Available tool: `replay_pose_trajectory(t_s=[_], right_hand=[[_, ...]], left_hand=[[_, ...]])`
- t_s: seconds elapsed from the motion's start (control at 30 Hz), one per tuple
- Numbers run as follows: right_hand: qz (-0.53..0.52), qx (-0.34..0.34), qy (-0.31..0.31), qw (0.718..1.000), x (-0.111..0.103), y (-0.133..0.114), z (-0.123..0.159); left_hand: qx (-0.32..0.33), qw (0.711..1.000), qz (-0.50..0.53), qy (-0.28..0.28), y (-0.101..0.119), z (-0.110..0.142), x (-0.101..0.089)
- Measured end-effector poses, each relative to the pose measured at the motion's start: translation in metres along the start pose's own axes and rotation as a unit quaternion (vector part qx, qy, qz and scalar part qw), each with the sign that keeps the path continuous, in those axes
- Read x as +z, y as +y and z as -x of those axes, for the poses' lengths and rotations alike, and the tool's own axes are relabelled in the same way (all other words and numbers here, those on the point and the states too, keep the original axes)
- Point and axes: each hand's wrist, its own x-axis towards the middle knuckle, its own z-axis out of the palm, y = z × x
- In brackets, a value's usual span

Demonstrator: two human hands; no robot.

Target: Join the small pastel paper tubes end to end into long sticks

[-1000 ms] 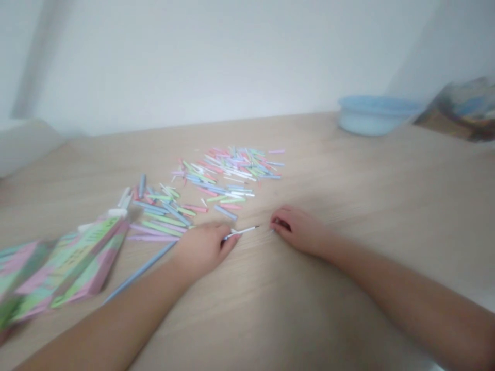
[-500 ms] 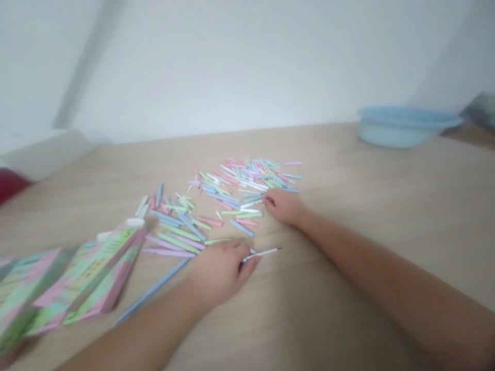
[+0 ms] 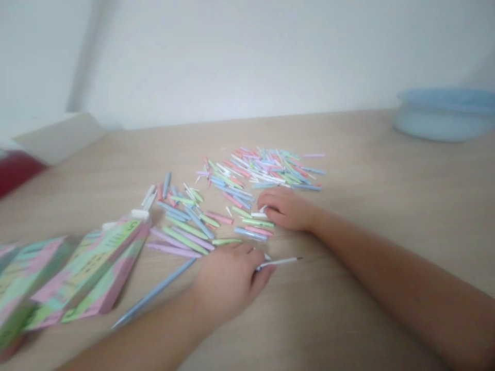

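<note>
My left hand (image 3: 232, 275) is closed around a thin white pen refill (image 3: 284, 261) whose dark tip points right. Its wrist passes over a long blue pen barrel (image 3: 154, 292) lying on the table. Farther forward, my right hand (image 3: 288, 208) is curled at the near edge of a pile of pastel pen parts (image 3: 270, 167). Its fingertips close on a small white piece, partly hidden by the fingers. Green, pink and blue barrels (image 3: 251, 233) lie between the hands. A second cluster of barrels (image 3: 185, 214), with purple ones (image 3: 176, 250) nearest, lies left of my left hand.
Printed pastel boxes (image 3: 93, 268) stand at the left, beside white clip-like parts (image 3: 143, 211). A pale box (image 3: 60, 136) and a red object (image 3: 19, 172) sit at the far left. A blue basin (image 3: 444, 116) stands at the back right, before the white wall.
The view has shifted, so the basin sits farther right in it. My right hand has moved left relative to the pile, to the white piece. My left hand keeps the refill.
</note>
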Motion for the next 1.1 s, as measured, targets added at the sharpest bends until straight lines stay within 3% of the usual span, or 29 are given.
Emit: replay_pose_trajectory(t_s=[0.2, 0.43, 0.83, 1.0, 1.1], right_hand=[[-0.015, -0.001, 0.017, 1.0, -0.002, -0.007, 0.0], [0.037, 0.008, -0.044, 0.998, 0.008, -0.021, -0.006], [0.039, 0.022, 0.026, 0.999, 0.008, -0.017, -0.007], [0.045, 0.013, -0.045, 0.998, 0.012, -0.017, -0.008], [0.036, 0.009, -0.045, 0.998, 0.01, -0.018, -0.01]], left_hand=[[-0.001, 1.0, -0.008, -0.009, -0.001, 0.001, -0.001], [-0.003, 1.0, -0.007, -0.001, -0.001, 0.001, 0.001], [-0.003, 1.0, -0.011, -0.004, -0.002, 0.001, -0.001], [-0.008, 1.0, -0.01, -0.014, 0.0, 0.0, -0.004], [-0.013, 1.0, -0.012, -0.025, 0.0, 0.0, -0.005]])
